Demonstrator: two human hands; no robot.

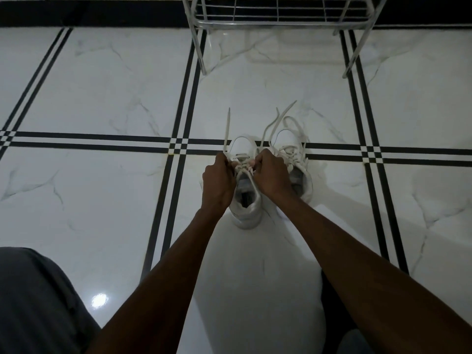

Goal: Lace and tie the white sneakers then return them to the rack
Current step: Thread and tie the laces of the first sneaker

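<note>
Two white sneakers stand side by side on the floor, toes pointing away from me. Over the left sneaker (246,208), my left hand (219,182) is closed on a lace end (226,134) that trails up and to the left. My right hand (273,175) is closed on the other lace end (274,123), which runs up toward the far side. Both hands sit close together above the eyelets. The right sneaker (302,175) stands partly behind my right hand, with a loose loop of lace (293,123) lying past its toe.
A metal wire shoe rack (278,19) stands against the dark wall at the top, its legs (201,52) on the floor. The floor is glossy white marble tile (102,98) with black stripe lines. My knee in grey cloth (33,302) is at the lower left.
</note>
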